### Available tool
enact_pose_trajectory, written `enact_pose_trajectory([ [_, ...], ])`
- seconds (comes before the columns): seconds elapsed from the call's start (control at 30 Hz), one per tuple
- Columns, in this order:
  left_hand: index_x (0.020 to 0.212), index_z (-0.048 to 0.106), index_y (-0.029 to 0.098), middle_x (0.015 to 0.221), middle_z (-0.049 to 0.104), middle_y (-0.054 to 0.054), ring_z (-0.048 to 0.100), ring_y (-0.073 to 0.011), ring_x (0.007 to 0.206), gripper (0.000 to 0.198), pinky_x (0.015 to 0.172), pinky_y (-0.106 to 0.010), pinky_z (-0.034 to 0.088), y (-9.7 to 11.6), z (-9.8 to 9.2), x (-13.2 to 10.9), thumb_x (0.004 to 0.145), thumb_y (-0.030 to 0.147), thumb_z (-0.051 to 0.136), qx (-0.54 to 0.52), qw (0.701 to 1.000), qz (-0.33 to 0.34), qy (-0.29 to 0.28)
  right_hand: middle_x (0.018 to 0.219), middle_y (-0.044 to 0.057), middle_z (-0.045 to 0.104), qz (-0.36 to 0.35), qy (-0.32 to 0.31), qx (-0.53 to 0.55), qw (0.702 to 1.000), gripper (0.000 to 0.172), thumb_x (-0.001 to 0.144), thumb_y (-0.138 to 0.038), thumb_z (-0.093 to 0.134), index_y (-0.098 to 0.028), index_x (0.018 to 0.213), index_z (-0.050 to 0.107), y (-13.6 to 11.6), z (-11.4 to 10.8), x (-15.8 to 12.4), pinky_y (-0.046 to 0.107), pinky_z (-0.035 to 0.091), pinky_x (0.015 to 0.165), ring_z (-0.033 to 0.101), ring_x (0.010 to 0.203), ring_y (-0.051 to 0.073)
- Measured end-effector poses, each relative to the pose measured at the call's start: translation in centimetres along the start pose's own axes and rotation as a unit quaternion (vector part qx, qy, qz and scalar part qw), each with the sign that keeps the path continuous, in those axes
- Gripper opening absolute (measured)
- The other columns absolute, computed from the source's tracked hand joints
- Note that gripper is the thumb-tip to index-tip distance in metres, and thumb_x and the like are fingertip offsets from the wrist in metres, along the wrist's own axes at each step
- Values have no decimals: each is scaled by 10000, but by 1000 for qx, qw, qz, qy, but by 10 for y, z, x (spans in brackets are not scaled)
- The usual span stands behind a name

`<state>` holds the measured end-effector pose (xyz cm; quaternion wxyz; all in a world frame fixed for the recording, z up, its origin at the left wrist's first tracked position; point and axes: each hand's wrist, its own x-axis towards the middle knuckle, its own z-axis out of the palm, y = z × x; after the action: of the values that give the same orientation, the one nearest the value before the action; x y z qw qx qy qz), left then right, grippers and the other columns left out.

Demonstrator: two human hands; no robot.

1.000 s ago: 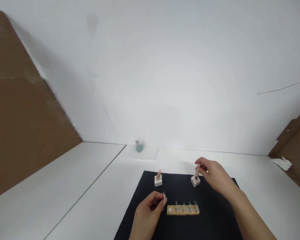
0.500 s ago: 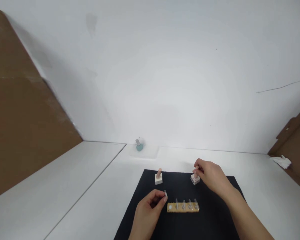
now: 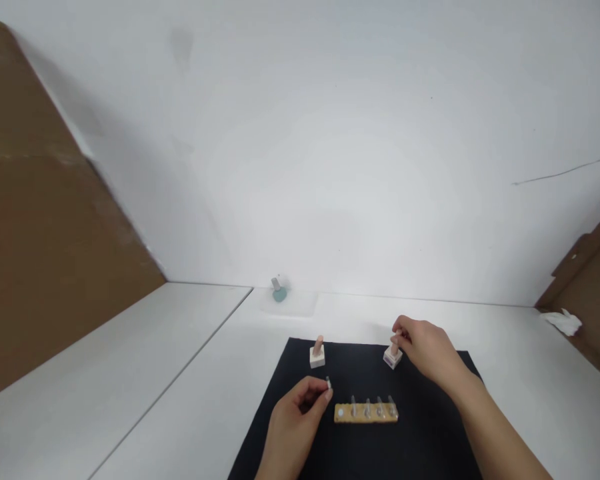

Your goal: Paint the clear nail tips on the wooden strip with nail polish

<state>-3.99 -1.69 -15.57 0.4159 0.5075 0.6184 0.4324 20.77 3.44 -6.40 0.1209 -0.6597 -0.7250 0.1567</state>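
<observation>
My left hand [image 3: 295, 420] sits low on the black mat [image 3: 380, 453], pinching a small grey-tipped peg [image 3: 328, 383] between thumb and fingers. Just right of that hand lies a wooden strip [image 3: 366, 414] with several clear upright pegs. My right hand [image 3: 429, 348] is at the far right of the mat, its fingertips closed on the top of a pink peg [image 3: 395, 347]. That peg stands in a small white block [image 3: 393, 359]. A matching white block [image 3: 317, 358] with its own pink peg stands further left, untouched.
The mat lies on a white table [image 3: 180, 353] with a seam running across it. At the far edge, a teal object [image 3: 279, 294] rests on a translucent sheet. Brown cardboard walls stand at both sides, a crumpled white tissue [image 3: 563, 323] at right, a white wall behind.
My right hand has lowered onto the pink peg, and its white block has shifted slightly right. My left hand has barely moved, still holding the small peg.
</observation>
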Motion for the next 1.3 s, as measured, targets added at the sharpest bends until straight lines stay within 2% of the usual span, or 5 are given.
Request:
enact_pose_trajectory([
  [0.27, 708, 736, 220, 704, 753, -22, 690, -263, 717, 277, 679, -328, 508, -1, -1, 0, 712, 494, 699, 5, 1000, 6, -2, 961, 13, 832, 2, 4, 30, 1000, 138, 977, -177, 565, -239, 1065, 651, -3, 7, 2, 287, 409, 704, 744, 898, 223],
  [0.57, 702, 731, 220, 706, 753, -21, 691, -261, 720, 262, 683, -327, 506, -3, 0, 0, 721, 480, 701, 4, 1000, 10, 0, 829, -11, 807, 4, 7, 51, 999, 126, 934, -154, 604, -241, 842, 596, 0, 2, 1, 258, 378, 645, 709, 770, 188],
  [0.97, 706, 748, 219, 722, 772, -28, 712, -270, 737, 263, 693, -329, 520, -2, 0, 0, 699, 478, 705, -2, 1000, 1, -6, 848, -4, 814, -7, 7, 65, 998, 144, 935, -126, 582, -245, 853, 591, -3, 2, 0, 273, 361, 658, 700, 770, 205],
  [1.17, 670, 758, 213, 693, 775, -33, 713, -270, 715, 257, 675, -324, 524, -1, 1, 1, 665, 469, 729, -11, 1000, -1, -7, 831, -19, 816, -12, 34, 114, 993, 100, 963, -194, 552, -264, 909, 597, 1, -9, -5, 297, 398, 661, 684, 728, 208],
  [1.3, 693, 772, 213, 707, 790, -34, 727, -268, 725, 262, 675, -316, 544, 1, 1, 0, 670, 472, 737, -24, 1000, 3, -12, 897, -21, 822, -33, 67, 177, 981, 84, 1002, -327, 535, -281, 982, 602, 3, -26, -13, 315, 473, 740, 701, 810, 205],
])
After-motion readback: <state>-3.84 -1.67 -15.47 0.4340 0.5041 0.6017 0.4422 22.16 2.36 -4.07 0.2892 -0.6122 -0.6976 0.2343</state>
